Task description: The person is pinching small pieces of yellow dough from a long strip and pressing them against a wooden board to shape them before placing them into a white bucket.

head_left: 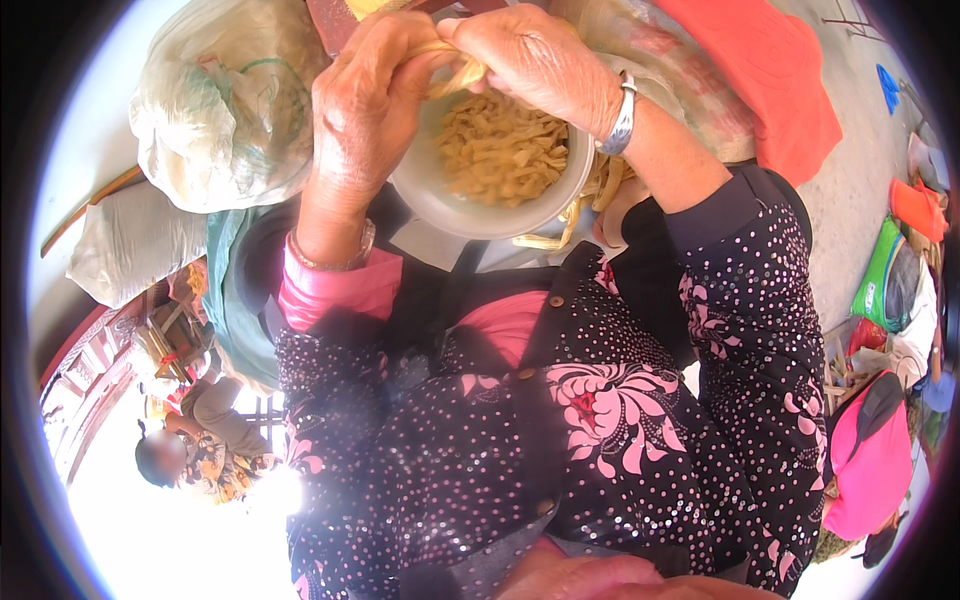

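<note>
My left hand (365,115) and my right hand (540,65) are close together above a white bowl (470,224). A pale yellow, twisted strip (462,78) runs between them, pinched in the fingers of both. What it is made of, I cannot tell. Inside the bowl lies a heap of short yellowish pieces (510,150) of similar colour. Longer yellow strips (555,236) lie outside the bowl, by its lower right rim. The right hand's fingertips are partly hidden behind its knuckles.
A large, filled translucent plastic bag (225,110) stands left of my hands. Red cloth (765,85) lies at the upper right, over clear plastic. Another person (215,450) is at the lower left. Green (880,275) and pink (868,465) items line the right side.
</note>
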`<state>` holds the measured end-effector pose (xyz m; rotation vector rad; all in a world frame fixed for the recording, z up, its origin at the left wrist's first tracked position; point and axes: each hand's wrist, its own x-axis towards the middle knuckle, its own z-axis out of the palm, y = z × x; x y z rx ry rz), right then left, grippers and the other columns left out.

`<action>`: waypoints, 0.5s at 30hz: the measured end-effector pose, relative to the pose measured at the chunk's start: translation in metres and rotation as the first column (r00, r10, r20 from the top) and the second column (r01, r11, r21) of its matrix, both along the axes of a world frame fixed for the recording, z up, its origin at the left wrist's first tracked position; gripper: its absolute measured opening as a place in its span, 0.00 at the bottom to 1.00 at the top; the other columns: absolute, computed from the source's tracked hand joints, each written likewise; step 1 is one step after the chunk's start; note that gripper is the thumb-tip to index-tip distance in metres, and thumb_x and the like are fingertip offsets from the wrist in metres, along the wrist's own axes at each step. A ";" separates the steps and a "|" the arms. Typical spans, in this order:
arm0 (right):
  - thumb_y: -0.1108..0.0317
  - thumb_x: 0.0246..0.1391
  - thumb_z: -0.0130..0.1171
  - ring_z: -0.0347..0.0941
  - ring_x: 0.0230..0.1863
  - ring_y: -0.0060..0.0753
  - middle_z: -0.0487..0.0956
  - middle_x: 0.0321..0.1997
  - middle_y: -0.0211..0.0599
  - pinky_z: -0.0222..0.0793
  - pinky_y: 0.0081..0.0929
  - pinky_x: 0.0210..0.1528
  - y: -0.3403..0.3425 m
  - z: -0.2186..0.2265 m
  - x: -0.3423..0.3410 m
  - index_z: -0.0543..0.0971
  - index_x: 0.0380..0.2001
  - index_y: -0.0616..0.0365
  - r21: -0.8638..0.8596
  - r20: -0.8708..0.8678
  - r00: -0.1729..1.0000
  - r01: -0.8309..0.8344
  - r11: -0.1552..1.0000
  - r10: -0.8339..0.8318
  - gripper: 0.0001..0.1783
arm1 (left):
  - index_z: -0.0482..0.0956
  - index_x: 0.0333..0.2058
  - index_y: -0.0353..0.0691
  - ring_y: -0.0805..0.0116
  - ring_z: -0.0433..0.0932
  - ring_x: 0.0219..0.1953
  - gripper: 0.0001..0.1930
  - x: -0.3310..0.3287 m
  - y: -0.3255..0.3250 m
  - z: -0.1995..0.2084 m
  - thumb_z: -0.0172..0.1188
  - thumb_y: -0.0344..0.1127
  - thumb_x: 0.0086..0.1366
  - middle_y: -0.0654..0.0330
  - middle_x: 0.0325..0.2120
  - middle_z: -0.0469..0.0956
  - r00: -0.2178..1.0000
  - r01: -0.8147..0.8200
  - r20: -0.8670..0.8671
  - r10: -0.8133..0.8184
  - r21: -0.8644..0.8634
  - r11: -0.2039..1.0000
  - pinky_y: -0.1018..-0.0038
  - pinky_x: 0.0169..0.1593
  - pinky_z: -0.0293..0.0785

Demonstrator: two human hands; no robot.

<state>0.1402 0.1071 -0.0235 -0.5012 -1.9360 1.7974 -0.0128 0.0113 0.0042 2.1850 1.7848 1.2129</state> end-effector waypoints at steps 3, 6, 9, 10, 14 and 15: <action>0.47 0.63 0.47 0.71 0.27 0.26 0.75 0.22 0.39 0.67 0.28 0.36 -0.005 0.007 0.002 0.77 0.28 0.64 0.184 -0.030 0.994 0.108 0.977 -0.104 0.27 | 0.76 0.39 0.35 0.70 0.79 0.35 0.06 -0.006 -0.004 -0.011 0.60 0.25 0.63 0.59 0.34 0.81 0.873 0.035 0.483 0.076 -0.218 0.975 0.78 0.43 0.74; 0.53 0.63 0.51 0.73 0.25 0.40 0.75 0.25 0.43 0.68 0.33 0.29 -0.013 0.036 0.010 0.73 0.33 0.59 0.394 -0.111 0.984 0.171 0.903 -0.138 0.18 | 0.74 0.44 0.35 0.71 0.78 0.41 0.08 -0.017 0.000 -0.014 0.56 0.28 0.67 0.60 0.38 0.78 0.386 0.306 0.923 0.000 -0.128 0.943 0.75 0.49 0.74; 0.55 0.64 0.53 0.72 0.25 0.31 0.75 0.27 0.38 0.68 0.25 0.30 -0.013 0.026 0.009 0.72 0.39 0.60 0.442 -0.171 0.977 0.189 0.877 -0.124 0.16 | 0.71 0.51 0.36 0.67 0.74 0.51 0.14 -0.022 -0.004 -0.008 0.55 0.33 0.68 0.57 0.46 0.74 0.023 0.413 1.000 0.021 -0.029 0.910 0.67 0.57 0.71; 0.54 0.64 0.52 0.72 0.26 0.32 0.76 0.26 0.38 0.68 0.26 0.32 -0.014 0.023 0.008 0.74 0.39 0.60 0.387 -0.226 0.964 0.221 0.895 -0.141 0.18 | 0.70 0.52 0.36 0.65 0.73 0.53 0.16 -0.014 -0.004 -0.005 0.55 0.34 0.68 0.56 0.48 0.74 -0.038 0.429 0.999 0.032 -0.013 0.903 0.65 0.59 0.69; 0.55 0.65 0.51 0.67 0.25 0.21 0.71 0.22 0.29 0.65 0.22 0.30 -0.014 0.017 0.009 0.76 0.39 0.60 0.198 -0.244 0.964 0.157 0.968 -0.106 0.17 | 0.67 0.57 0.36 0.62 0.71 0.57 0.21 -0.009 -0.007 0.001 0.56 0.33 0.66 0.55 0.52 0.72 -0.138 0.570 0.988 -0.071 0.138 0.810 0.61 0.62 0.65; 0.55 0.65 0.50 0.65 0.23 0.19 0.69 0.21 0.27 0.64 0.20 0.29 -0.014 0.017 0.009 0.76 0.38 0.60 0.149 -0.250 0.964 0.128 0.981 -0.088 0.18 | 0.68 0.57 0.35 0.62 0.70 0.57 0.21 -0.008 -0.007 0.003 0.56 0.31 0.66 0.55 0.53 0.72 -0.126 0.597 0.986 -0.107 0.161 0.786 0.61 0.62 0.66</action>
